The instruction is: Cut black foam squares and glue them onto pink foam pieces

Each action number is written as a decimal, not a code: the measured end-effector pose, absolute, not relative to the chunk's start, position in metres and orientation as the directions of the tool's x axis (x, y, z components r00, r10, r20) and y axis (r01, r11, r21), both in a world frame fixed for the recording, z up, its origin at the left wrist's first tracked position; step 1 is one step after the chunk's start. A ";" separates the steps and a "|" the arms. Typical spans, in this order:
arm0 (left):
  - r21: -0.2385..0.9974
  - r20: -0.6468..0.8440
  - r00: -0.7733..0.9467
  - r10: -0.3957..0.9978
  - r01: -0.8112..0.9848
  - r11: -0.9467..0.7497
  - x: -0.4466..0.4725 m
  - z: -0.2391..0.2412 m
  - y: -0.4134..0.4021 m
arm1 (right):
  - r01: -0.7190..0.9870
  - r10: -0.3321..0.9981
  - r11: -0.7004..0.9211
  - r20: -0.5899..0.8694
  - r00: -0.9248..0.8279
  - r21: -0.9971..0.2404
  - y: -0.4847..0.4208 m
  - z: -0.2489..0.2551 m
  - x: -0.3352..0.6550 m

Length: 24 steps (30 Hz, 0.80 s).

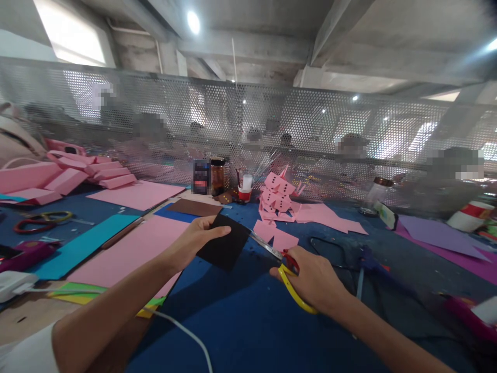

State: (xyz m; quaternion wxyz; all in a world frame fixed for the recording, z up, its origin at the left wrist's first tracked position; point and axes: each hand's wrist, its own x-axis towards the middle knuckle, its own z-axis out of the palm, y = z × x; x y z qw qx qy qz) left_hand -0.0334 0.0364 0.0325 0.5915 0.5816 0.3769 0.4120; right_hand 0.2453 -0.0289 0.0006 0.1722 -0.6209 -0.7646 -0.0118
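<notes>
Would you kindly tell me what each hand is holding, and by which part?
Left hand: black paper, near its upper-left corner. Right hand: scissors, by the handles.

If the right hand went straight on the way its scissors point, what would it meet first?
Most likely the black paper in the left hand: the scissors in the right hand have their tips right about its edge, though exact depth is unclear.

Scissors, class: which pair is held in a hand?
The scissors in the right hand, blade tips at the black sheet's edge; the other pair lies on the blue tabletop at far left.
</notes>
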 end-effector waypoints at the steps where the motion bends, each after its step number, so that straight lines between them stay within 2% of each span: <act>1: 1.000 0.020 0.380 0.925 -0.030 -0.009 -0.033 0.033 0.036 | 0.952 0.945 0.233 0.276 -0.174 -0.199 -0.029 0.001 0.245; 13: 0.998 -0.017 0.375 0.927 0.069 -0.010 -0.030 0.031 0.035 | 0.950 0.950 0.246 0.240 -0.198 -0.193 -0.034 0.004 0.241; 24: 0.996 -0.001 0.398 0.917 0.083 -0.035 -0.029 0.029 0.035 | 0.949 0.956 0.242 0.217 -0.197 -0.203 -0.033 0.003 0.240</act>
